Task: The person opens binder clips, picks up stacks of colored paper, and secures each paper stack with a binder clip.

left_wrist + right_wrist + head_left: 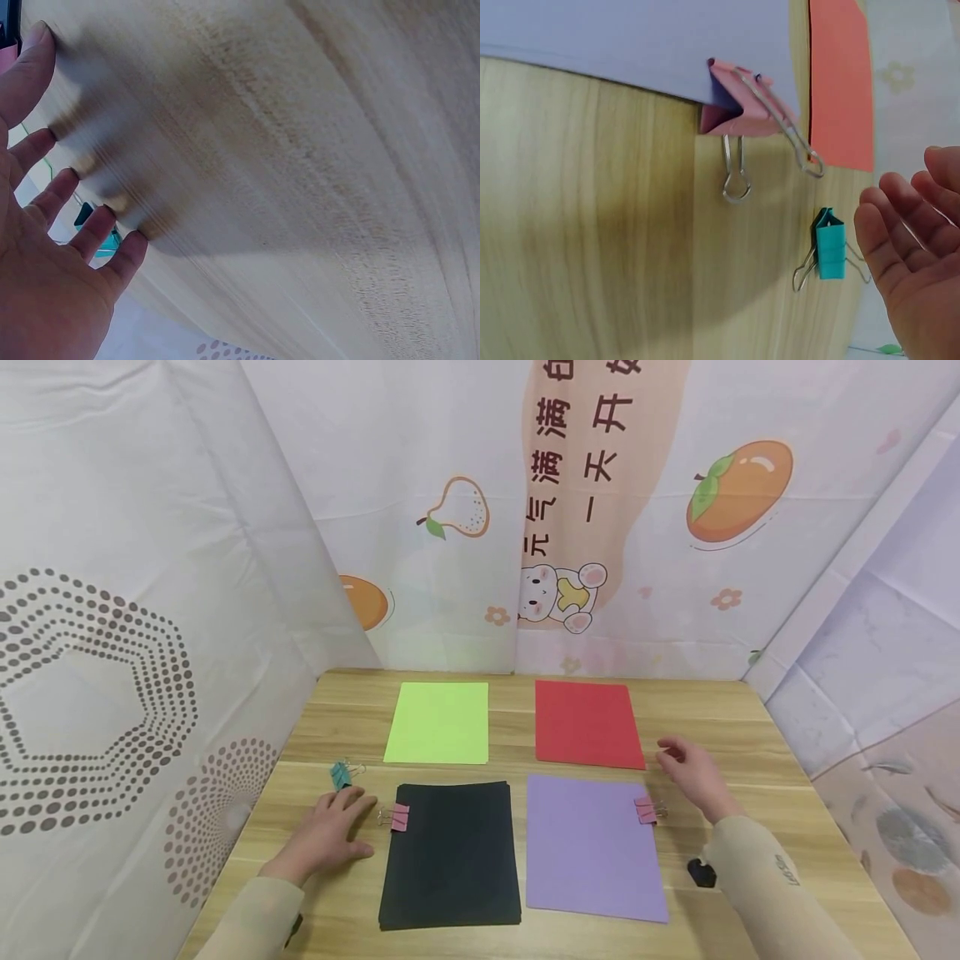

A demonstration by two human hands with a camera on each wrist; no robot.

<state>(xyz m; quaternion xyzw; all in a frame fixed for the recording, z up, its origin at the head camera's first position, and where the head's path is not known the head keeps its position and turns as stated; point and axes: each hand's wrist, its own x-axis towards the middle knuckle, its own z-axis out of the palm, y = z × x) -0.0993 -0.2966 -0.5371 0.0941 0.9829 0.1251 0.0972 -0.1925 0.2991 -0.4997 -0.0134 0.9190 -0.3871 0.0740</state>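
Observation:
My left hand (322,835) is low over the wood table, fingers spread and holding nothing. Just beyond its fingertips lies a teal binder clip (342,774). A pink binder clip (401,817) grips the left edge of a black paper stack (453,860). On the right, my right hand (693,777) hovers with loosely bent fingers and nothing in them. Near it, a second pink binder clip (647,810) bites the right edge of the purple paper (592,852). The right wrist view also has another teal binder clip (831,251) beside the fingers; the head view does not show it.
Behind the black stack lies lime-green paper (438,722), and red paper (587,724) is behind the purple. The wood table (517,935) ends at a printed curtain (450,627) at the back. More patterned cloth hangs on both sides.

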